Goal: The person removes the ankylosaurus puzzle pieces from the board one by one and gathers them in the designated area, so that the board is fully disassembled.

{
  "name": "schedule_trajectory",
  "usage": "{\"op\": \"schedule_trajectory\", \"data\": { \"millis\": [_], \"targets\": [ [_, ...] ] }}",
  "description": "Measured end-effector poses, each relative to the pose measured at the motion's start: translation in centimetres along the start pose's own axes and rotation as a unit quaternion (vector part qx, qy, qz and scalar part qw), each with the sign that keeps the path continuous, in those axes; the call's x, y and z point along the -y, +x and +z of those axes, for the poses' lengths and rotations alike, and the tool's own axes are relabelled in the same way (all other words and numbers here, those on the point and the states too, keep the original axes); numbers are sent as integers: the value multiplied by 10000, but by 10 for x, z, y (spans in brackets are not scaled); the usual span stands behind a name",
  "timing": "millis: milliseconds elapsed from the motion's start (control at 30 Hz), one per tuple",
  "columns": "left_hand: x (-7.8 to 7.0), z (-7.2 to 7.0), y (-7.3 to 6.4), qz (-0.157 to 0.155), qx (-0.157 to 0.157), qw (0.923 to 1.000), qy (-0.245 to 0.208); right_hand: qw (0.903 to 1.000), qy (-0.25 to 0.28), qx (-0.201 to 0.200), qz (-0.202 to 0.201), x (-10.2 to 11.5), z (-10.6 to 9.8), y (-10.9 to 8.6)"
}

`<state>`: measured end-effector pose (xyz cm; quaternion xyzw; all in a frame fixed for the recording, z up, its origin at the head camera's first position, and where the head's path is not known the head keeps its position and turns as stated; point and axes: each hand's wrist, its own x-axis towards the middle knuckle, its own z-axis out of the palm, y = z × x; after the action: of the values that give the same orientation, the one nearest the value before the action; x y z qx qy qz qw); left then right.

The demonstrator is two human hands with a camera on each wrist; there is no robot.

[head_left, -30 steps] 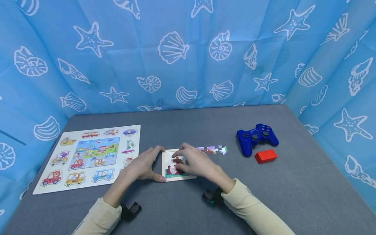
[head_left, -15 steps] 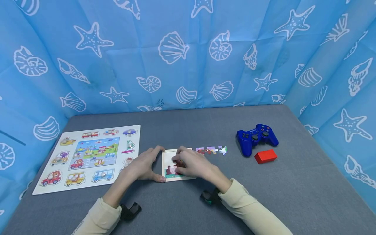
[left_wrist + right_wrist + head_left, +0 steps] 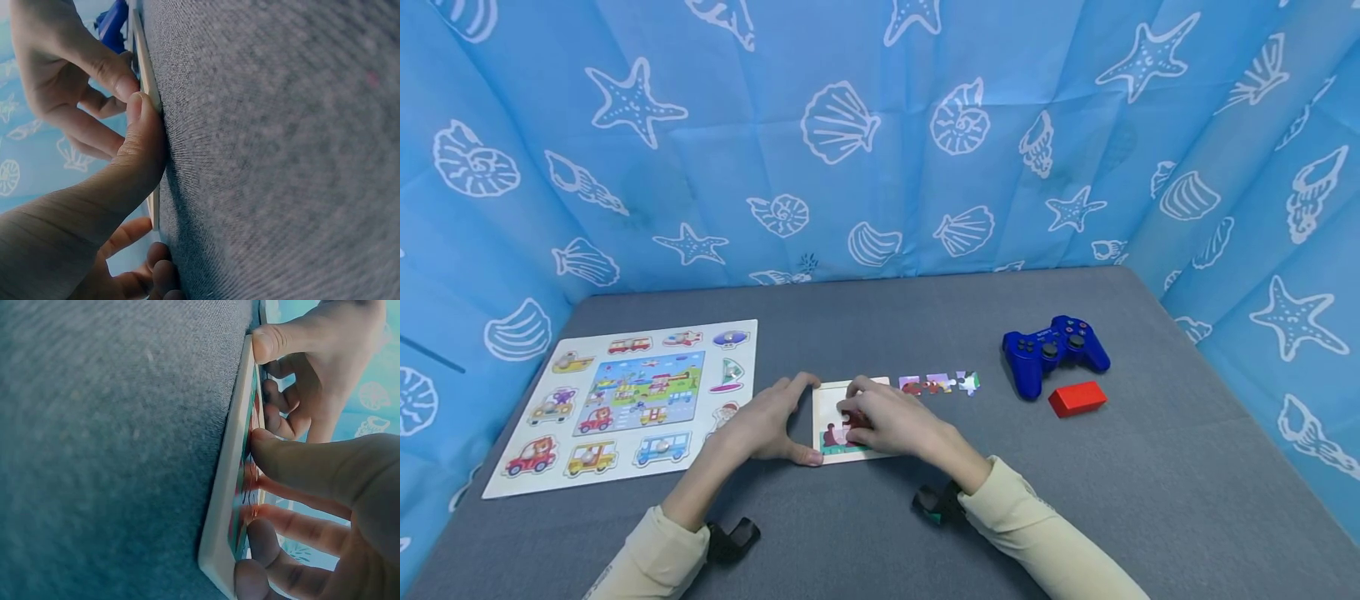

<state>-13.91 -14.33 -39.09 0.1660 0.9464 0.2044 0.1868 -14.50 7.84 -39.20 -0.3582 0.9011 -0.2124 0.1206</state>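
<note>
A small wooden puzzle tray (image 3: 827, 400) lies flat on the grey table, some picture pieces fitted along its lower part and pale board bare at the upper left. My left hand (image 3: 767, 421) spans the tray's left side, thumb at the near corner and index finger at the far one, gripping it. Over the tray's right half, my right hand (image 3: 891, 417) pinches a dark red puzzle piece (image 3: 855, 419) low against the board, mostly hidden under the fingers. In the right wrist view, thumb and fingertips of the right hand (image 3: 312, 506) meet the picture surface.
Several loose puzzle pieces (image 3: 938, 383) lie in a row right of the tray. A large peg puzzle board (image 3: 568, 342) is at the left. A blue game controller (image 3: 1052, 354) and a red block (image 3: 1078, 399) sit to the right. A blue shell-print curtain (image 3: 880, 167) surrounds the table.
My right hand has shifted slightly and its fingers have closed down over the tray's pieces, uncovering more of the loose row. My left hand stays in place on the tray.
</note>
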Motion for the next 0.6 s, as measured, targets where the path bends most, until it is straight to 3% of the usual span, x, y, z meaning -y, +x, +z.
{"op": "schedule_trajectory", "data": {
  "millis": [600],
  "targets": [
    [2,0,1,-5,-21,10000,3,9998,80,-174,107,1,4,3]
  ]
}}
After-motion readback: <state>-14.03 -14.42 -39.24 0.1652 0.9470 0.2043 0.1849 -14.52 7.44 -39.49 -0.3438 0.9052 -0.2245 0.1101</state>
